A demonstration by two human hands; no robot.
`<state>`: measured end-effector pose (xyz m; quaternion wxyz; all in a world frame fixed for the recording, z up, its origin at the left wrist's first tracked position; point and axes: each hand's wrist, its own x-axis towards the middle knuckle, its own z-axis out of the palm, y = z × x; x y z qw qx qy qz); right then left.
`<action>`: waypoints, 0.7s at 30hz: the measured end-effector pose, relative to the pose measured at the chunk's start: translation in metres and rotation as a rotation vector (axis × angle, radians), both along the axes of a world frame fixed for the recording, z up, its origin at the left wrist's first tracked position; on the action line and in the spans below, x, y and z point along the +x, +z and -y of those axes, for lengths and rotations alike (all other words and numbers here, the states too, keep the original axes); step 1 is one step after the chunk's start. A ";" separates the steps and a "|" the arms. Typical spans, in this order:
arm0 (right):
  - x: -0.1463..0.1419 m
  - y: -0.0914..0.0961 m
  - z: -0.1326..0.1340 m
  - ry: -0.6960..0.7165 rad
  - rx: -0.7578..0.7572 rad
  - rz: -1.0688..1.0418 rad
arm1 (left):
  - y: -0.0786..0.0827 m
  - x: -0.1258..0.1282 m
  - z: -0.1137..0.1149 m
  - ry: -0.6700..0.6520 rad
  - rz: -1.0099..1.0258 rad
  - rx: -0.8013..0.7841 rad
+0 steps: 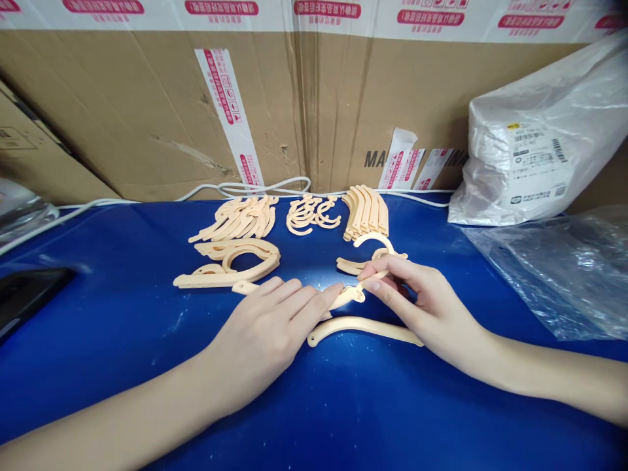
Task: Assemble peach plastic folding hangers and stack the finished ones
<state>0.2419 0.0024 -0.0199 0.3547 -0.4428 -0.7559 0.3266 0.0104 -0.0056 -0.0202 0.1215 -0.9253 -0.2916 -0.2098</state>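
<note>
Left hand (pixel 269 322) and right hand (pixel 417 296) bring a beige hanger arm (pixel 347 298) and a hook (pixel 377 238) together above a blue tabletop (pixel 314 418).
The left hand, palm down, closes over the hanger arm and hides its middle; how the fingers curl beneath cannot be told. The right hand pinches the hook's stem between thumb and fingers, covering part of it. The hanger arm's long axis runs left to right, holed end leftward, other end at the stem. The hook bows away from the person, tip leftward. Just nearer, a loose arm (pixel 363 323) has its right end hidden by the right hand.
</note>
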 end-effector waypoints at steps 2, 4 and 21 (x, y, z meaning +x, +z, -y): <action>0.000 0.000 0.000 0.002 0.009 0.006 | 0.000 0.000 0.000 -0.002 -0.008 0.018; -0.001 0.001 0.000 0.004 0.012 -0.005 | 0.000 0.001 0.000 0.004 0.001 0.040; 0.010 0.004 0.013 0.107 0.302 0.077 | 0.037 0.033 -0.010 0.088 0.465 -0.991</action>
